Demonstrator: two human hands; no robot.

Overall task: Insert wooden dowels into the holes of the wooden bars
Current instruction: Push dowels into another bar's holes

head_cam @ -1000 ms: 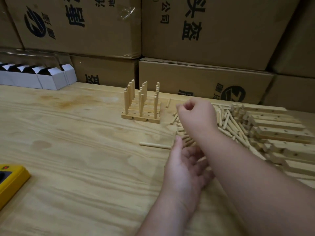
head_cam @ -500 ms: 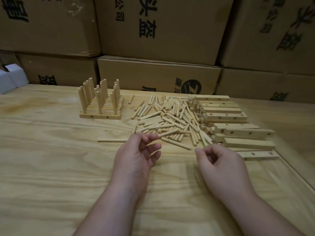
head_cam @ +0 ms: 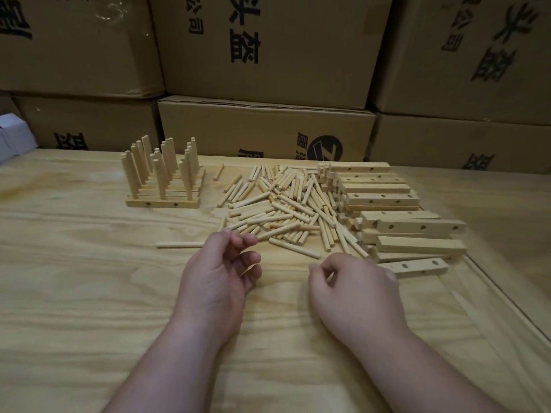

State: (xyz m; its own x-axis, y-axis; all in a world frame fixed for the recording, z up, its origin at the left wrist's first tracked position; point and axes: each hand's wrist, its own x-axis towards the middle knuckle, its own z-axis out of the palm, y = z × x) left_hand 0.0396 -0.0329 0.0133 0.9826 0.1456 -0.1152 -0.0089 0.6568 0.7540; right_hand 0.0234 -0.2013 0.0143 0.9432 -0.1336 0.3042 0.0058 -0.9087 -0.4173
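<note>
A loose pile of short wooden dowels (head_cam: 283, 210) lies mid-table. To its right is a stack of wooden bars (head_cam: 387, 201) with holes along their sides. At the back left stands a group of bars with upright dowels in them (head_cam: 162, 180). One dowel (head_cam: 179, 244) lies alone left of my left hand. My left hand (head_cam: 220, 272) hovers at the pile's near edge, fingers loosely curled, holding nothing. My right hand (head_cam: 354, 287) rests near the closest bar (head_cam: 417, 267), fingers curled under, and nothing shows in it.
The work surface is a plywood table (head_cam: 74, 293) with a raised strip (head_cam: 507, 299) along its right side. Cardboard boxes (head_cam: 268, 46) are stacked against the back. A white box (head_cam: 12, 141) shows at the far left edge.
My right hand has pulled back from above the pile to the near right side. My left hand has come up to the pile's near edge. The view has swung right.
</note>
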